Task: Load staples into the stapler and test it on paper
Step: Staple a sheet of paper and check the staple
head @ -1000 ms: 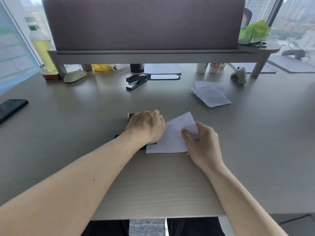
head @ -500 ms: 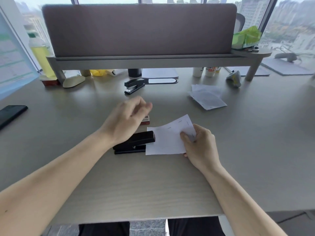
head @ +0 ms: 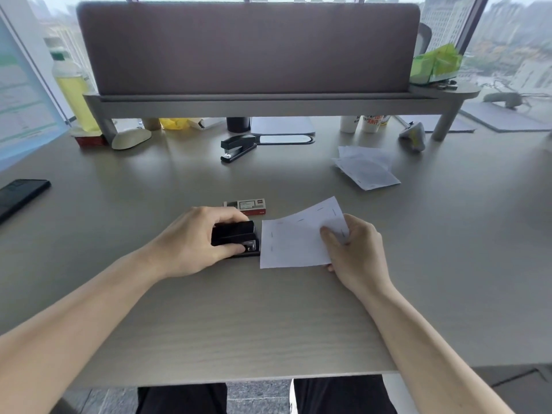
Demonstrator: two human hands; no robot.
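Fingers (head: pixel 228 215) of the left hand (head: pixel 194 240) curl over the stapler (head: pixel 234 234), thumb on its near side, pinning it steady on the desk (head: pixel 268 324) near the middle. The right hand (head: pixel 355 255) pinches the paper (head: pixel 295 243) by its right edge, thumb on top, so the sheet's left edge lies just beside the stapler's mouth, probably ready to feed in. Several staples already mark the sheet. The staple box (head: pixel 246 206) lies just beyond.
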